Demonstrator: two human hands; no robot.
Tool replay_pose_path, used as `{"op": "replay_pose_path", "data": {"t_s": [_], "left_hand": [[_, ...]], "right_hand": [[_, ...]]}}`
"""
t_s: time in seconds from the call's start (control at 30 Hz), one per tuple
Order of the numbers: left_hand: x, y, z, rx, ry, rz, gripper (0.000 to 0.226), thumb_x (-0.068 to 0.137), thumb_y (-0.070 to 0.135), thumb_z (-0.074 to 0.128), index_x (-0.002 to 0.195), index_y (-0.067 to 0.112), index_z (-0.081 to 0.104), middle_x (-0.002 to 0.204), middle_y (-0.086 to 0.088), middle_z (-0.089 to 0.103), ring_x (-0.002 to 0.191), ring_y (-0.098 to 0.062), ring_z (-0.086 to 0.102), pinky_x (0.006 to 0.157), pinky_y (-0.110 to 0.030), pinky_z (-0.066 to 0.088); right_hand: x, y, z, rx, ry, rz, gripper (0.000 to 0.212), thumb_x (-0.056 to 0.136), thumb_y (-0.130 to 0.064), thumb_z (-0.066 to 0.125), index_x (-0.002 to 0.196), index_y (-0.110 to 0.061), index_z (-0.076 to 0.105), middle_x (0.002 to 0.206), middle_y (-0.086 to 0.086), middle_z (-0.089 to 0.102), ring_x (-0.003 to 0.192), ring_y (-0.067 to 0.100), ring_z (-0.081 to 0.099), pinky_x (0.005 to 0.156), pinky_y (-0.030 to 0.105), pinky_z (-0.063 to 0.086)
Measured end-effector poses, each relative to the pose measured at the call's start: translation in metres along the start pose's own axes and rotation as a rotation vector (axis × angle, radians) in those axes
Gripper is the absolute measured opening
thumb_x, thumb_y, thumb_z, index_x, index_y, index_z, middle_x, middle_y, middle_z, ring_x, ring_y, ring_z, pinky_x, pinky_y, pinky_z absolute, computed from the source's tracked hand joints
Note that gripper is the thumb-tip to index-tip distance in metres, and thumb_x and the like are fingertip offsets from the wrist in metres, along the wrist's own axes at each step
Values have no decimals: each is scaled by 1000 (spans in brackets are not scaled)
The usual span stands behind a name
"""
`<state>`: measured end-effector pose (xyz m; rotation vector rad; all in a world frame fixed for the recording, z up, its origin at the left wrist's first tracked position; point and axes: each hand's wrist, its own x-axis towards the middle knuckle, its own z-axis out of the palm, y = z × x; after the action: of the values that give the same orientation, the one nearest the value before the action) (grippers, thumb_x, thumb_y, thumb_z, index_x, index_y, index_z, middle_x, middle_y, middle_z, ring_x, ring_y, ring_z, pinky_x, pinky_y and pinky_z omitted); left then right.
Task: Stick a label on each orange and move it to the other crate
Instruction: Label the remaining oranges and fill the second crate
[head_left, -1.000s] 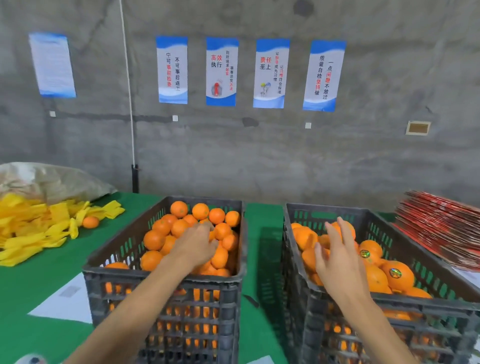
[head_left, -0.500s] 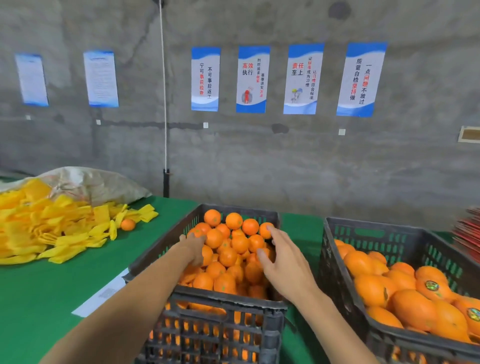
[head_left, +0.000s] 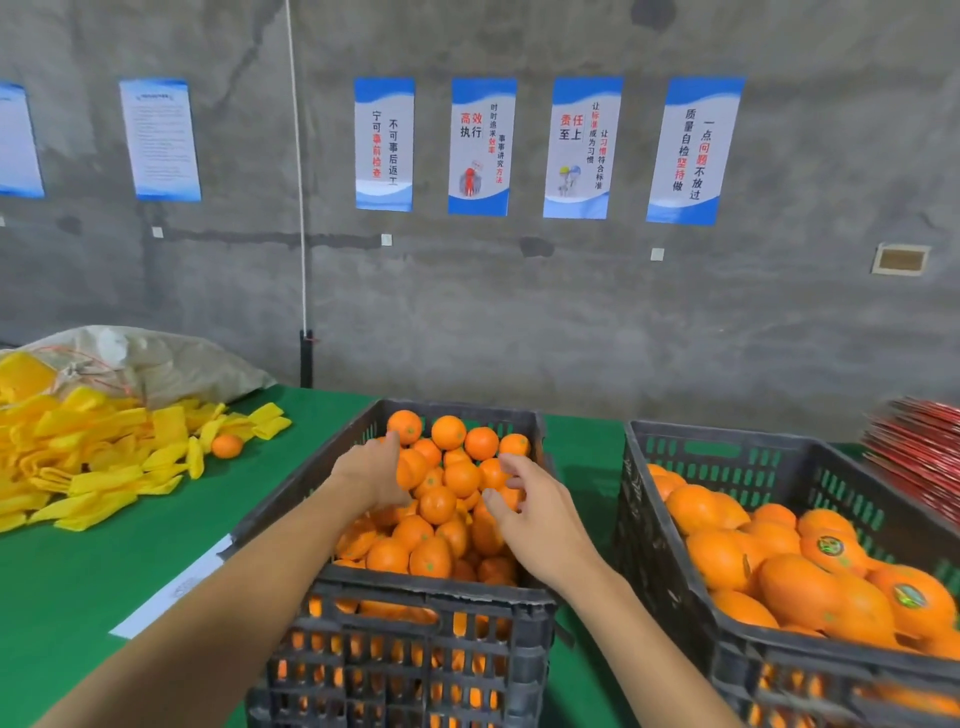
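I was at the picking step, both hands over the left crate (head_left: 415, 597) of unlabelled oranges (head_left: 437, 504): left hand (head_left: 371, 475) resting on the pile, its grip hidden, right hand (head_left: 530, 512) loosely released, next needing one orange grasped for labelling.

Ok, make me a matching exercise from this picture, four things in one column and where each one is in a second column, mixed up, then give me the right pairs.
Things:
1. left hand
2. loose orange
3. labelled orange
4. stack of red sheets

Places:
A. in the right crate
B. on the green table beside the yellow foam nets
C. at the far right edge, behind the right crate
D. over the oranges in the left crate

Pairs: 1-D, 2-B, 3-A, 4-C
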<state>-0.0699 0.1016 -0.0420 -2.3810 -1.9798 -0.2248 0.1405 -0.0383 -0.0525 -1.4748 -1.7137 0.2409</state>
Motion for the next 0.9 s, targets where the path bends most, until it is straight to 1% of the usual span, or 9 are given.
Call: {"op": "replay_pose_path", "data": {"t_s": [0.13, 0.23, 0.3, 0.37, 0.43, 0.53, 0.67, 0.8, 0.9], "left_hand": [[-45, 38, -27, -424, 241, 223, 65, 69, 45, 82, 115, 21, 43, 107, -3, 61, 97, -32, 63, 73, -39, 47], [-90, 73, -34, -594, 387, 392, 68, 69, 48, 81, 126, 28, 51, 116, 8, 58, 103, -14, 56, 80, -30, 44], [-115, 96, -32, -664, 471, 504, 75, 69, 47, 79, 137, 26, 55, 123, 6, 58, 109, -10, 55, 90, -28, 46], [-138, 119, -25, -722, 500, 557, 76, 75, 42, 86, 143, 23, 56, 126, 5, 56, 114, -9, 55, 97, -26, 46], [-157, 139, -16, -780, 506, 578, 74, 77, 41, 89, 141, 21, 58, 127, 4, 56, 116, -9, 54, 99, -19, 43], [-181, 160, 5, -824, 466, 613, 69, 78, 46, 86, 137, 22, 60, 127, 7, 53, 113, -4, 54, 94, -5, 38], [-214, 175, 49, -905, 270, 606, 69, 77, 61, 76, 137, 37, 52, 126, 23, 46, 115, 4, 52, 88, -3, 41], [-233, 180, 107, -927, 103, 504, 61, 82, 53, 74, 136, 47, 46, 123, 31, 44, 109, 10, 52, 83, -7, 41], [-243, 181, 153, -960, -27, 442, 59, 90, 53, 69, 138, 62, 36, 122, 28, 41, 108, 1, 55, 85, -16, 45]], "right_hand": [[-14, -5, -13, 78, 47, -41, 56, 101, -40, 58, 153, -29, 39, 151, -9, 49, 131, 9, 52, 109, 40, 47], [-35, -8, -27, 131, 141, -62, 54, 100, -56, 50, 149, -36, 41, 146, -17, 50, 128, 3, 51, 108, 35, 47], [-51, -7, -38, 129, 216, -69, 57, 97, -69, 44, 146, -41, 41, 139, -24, 50, 123, -4, 50, 103, 27, 47], [-69, -4, -49, 139, 272, -75, 56, 95, -71, 45, 143, -42, 44, 134, -26, 52, 119, -5, 52, 98, 22, 48], [-86, 3, -58, 197, 329, -78, 51, 96, -64, 52, 138, -37, 53, 131, -19, 59, 118, -2, 57, 96, 27, 53], [-119, 21, -65, 273, 402, -39, 46, 96, -55, 59, 133, -28, 61, 126, -12, 65, 115, 5, 62, 92, 34, 57], [-175, 51, -56, 358, 397, 58, 45, 94, -59, 62, 130, -32, 64, 122, -15, 67, 114, 10, 66, 88, 36, 59], [-216, 85, -38, 332, 240, 229, 56, 93, -64, 59, 138, -31, 61, 125, -11, 69, 113, 7, 66, 94, 36, 57], [-237, 105, -25, 253, 85, 317, 55, 99, -55, 54, 145, -24, 56, 128, -2, 69, 111, 10, 66, 97, 37, 54]]}}
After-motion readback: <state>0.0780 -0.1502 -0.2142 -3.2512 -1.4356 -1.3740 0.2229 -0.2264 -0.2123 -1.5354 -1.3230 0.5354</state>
